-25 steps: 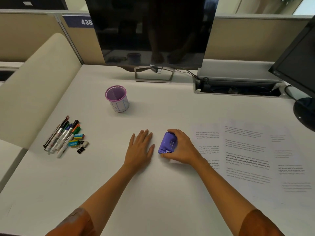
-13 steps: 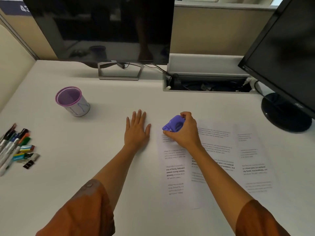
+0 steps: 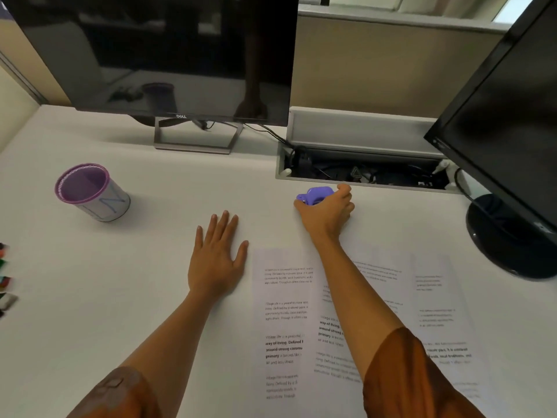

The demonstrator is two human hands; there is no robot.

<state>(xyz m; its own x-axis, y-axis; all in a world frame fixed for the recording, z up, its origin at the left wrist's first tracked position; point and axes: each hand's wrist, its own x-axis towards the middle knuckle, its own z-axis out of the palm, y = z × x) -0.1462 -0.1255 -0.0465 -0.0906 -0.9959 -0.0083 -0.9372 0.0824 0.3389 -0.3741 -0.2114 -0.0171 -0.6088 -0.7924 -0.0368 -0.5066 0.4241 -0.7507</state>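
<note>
Head cam: fingers of the right hand point(image 3: 327, 214) were curled round the purple stapler point(image 3: 317, 194), nose pointing left toward the flat left hand point(image 3: 216, 260).

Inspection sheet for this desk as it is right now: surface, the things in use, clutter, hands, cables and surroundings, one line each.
Surface: white desk, no spills seen.
Job's things: small purple device, likely a stapler, held past the top edge of the printed sheets, which lie flat and overlapping.
Clutter: purple-rimmed cup upright at left; markers cut off at the left edge.
Hands: right hand grips the small purple device; left hand rests flat on the desk beside the sheets.
Cables: cables bundled in the open cable tray; one lead runs there from the Dell monitor.
Surroundings: second monitor at right; beige partition behind.
</note>
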